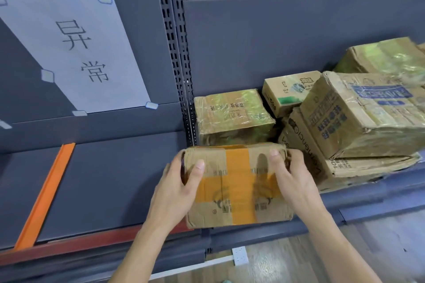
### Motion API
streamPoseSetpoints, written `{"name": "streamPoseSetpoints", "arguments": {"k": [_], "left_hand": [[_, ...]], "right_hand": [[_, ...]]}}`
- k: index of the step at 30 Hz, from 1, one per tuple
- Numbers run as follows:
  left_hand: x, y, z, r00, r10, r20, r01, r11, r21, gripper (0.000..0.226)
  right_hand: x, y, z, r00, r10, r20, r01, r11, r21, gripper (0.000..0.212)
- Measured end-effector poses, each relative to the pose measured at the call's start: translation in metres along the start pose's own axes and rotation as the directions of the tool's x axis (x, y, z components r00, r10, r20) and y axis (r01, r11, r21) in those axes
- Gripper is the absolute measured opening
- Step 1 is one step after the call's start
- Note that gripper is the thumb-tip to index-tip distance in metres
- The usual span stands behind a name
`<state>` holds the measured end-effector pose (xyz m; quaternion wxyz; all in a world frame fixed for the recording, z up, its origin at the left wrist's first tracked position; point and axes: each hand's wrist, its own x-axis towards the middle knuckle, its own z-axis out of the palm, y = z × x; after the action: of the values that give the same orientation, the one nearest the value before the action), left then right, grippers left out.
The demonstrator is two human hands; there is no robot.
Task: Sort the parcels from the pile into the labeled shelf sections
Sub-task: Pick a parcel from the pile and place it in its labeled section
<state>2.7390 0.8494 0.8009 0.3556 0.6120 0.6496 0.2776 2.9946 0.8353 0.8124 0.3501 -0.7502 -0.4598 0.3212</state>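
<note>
A small cardboard parcel (236, 188) crossed with orange tape is held in front of the shelf, near the upright post. My left hand (177, 186) grips its left side with the thumb on top. My right hand (292, 177) grips its right side, thumb also on top. Behind and to the right lies the pile of parcels (358, 117): several worn brown boxes wrapped in clear tape, stacked unevenly on the right shelf. The left shelf section (103, 181) carries a white paper label (76, 53) with two printed characters on its back panel.
An orange divider strip (43, 197) runs across the left shelf board. A perforated metal upright (181, 53) separates the two bays. Below the shelf edge are a wooden floor (287, 259) and a white wall socket (240, 256). A tape-wrapped box (232, 117) stands just behind the held parcel.
</note>
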Motion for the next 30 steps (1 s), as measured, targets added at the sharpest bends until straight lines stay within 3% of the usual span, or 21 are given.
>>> {"name": "streamPoseSetpoints", "arguments": {"k": [5, 9, 11, 15, 18, 22, 26, 30], "left_hand": [[-0.009, 0.006, -0.009, 0.995, -0.022, -0.093, 0.009, 0.991, -0.133, 0.061], [-0.009, 0.007, -0.008, 0.992, -0.038, -0.12, 0.015, 0.983, -0.184, 0.059], [-0.008, 0.003, 0.0, 0.995, -0.053, -0.079, 0.039, 0.985, -0.171, 0.054], [-0.008, -0.004, 0.012, 0.995, -0.1, -0.004, 0.099, 0.987, -0.127, 0.066], [-0.006, -0.001, 0.01, 0.998, -0.043, 0.038, 0.048, 0.987, -0.152, 0.053], [-0.008, 0.006, 0.003, 1.0, -0.018, 0.014, 0.02, 0.979, -0.204, 0.043], [-0.015, 0.007, 0.002, 0.997, -0.024, -0.071, 0.006, 0.97, -0.244, 0.052], [-0.015, -0.009, 0.016, 0.994, -0.109, -0.022, 0.103, 0.979, -0.178, 0.048]], "right_hand": [[-0.013, -0.007, -0.007, 0.995, -0.01, -0.098, 0.026, 0.986, 0.162, 0.042], [-0.007, 0.003, -0.015, 0.997, -0.026, -0.078, 0.035, 0.994, 0.106, 0.023], [-0.005, 0.012, -0.014, 0.998, 0.005, -0.063, -0.002, 0.999, 0.041, 0.025], [-0.008, 0.024, -0.009, 1.0, 0.025, 0.0, -0.025, 0.999, -0.033, 0.038], [-0.005, 0.024, -0.01, 0.996, 0.041, 0.078, -0.036, 0.997, -0.063, 0.051], [-0.009, 0.018, -0.017, 0.996, 0.066, 0.063, -0.069, 0.996, 0.048, 0.056], [-0.015, 0.019, -0.023, 0.996, 0.087, -0.034, -0.081, 0.985, 0.151, 0.053], [-0.012, 0.033, -0.018, 0.996, 0.088, 0.001, -0.088, 0.996, 0.026, 0.033]]}}
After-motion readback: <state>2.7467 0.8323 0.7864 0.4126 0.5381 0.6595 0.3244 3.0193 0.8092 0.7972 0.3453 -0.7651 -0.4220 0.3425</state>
